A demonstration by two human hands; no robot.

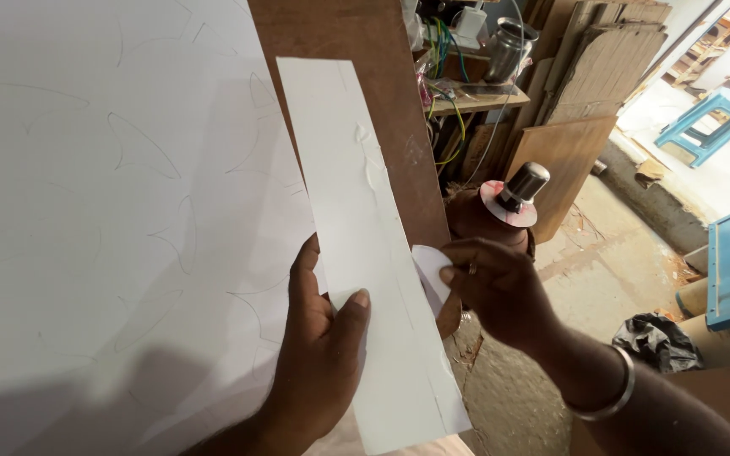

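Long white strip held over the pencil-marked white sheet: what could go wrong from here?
1. The long white strip is pinched only near its lower part by the left hand; its free upper length might bend or crease.
2. The small white curved cut-out in the right hand might slip from the fingertips.

I see a blue stool [708, 125] far right of the brown board [365, 110], a steel pot [509, 49] and black bag [657, 341] nearer.

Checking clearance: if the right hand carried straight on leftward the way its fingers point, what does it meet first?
Likely the long white strip: the right hand, pinching a small white cutout, is already at its edge.
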